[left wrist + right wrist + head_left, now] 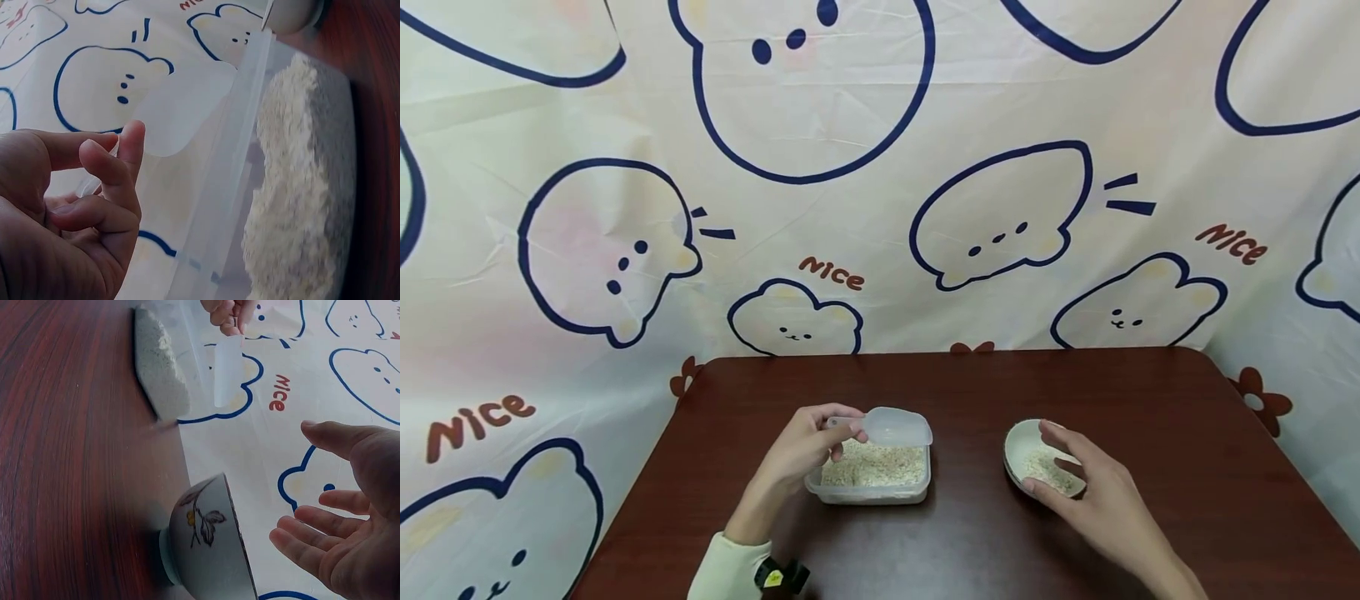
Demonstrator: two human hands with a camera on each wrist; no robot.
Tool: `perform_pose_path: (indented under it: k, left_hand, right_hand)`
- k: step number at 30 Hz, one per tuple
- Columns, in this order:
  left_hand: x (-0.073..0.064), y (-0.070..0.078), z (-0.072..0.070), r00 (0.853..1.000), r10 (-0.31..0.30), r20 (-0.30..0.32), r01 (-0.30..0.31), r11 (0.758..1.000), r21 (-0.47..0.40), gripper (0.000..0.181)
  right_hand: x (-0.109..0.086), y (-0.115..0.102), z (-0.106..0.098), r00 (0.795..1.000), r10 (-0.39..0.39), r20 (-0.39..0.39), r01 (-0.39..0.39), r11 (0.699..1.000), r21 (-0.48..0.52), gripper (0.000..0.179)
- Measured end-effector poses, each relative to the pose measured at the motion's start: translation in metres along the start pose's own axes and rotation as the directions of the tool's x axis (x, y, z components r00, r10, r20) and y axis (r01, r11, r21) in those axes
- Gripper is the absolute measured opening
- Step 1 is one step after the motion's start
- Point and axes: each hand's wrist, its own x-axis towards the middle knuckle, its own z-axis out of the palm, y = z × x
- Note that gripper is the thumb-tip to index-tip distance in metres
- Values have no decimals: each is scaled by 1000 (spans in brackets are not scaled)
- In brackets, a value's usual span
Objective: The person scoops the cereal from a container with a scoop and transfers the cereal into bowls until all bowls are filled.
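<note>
My left hand (808, 443) pinches the handle of a translucent plastic scoop (901, 427) between thumb and fingers. The scoop's blade hangs over the far side of a clear plastic container (874, 497) of oat flakes (872, 465). In the left wrist view the scoop (187, 109) looks bare, above the container's rim. To the right stands a white bowl (1019, 442) with some oats (1049, 468) in it; the right wrist view shows its floral side. My right hand (1093, 492) hovers at the bowl's right edge, fingers spread and holding nothing.
Container and bowl both stand on a dark brown wooden table (970, 533), a gap between them. Behind the table hangs a pale curtain (880, 225) with blue cartoon outlines. A black band (781, 577) is on the left wrist.
</note>
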Motion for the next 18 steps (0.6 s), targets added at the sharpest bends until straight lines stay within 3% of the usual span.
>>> perform_pose_path:
  k: [8, 14, 18]
  left_hand:
    - [-9, -6, -15, 999, -12, -51, 13, 1000, 14, 28]
    - [-10, -11, -19, 1000, 1, -28, 0, 999, 36, 31]
    - [-11, -14, -18, 1000, -13, -18, 14, 999, 50, 30]
  right_hand:
    - [0, -4, 5, 1000, -20, 4, 20, 1000, 1, 72]
    - [1, -9, 19, 997, -10, 75, 5, 998, 56, 74]
    - [3, -11, 35, 992, -49, 115, 40, 996, 78, 73]
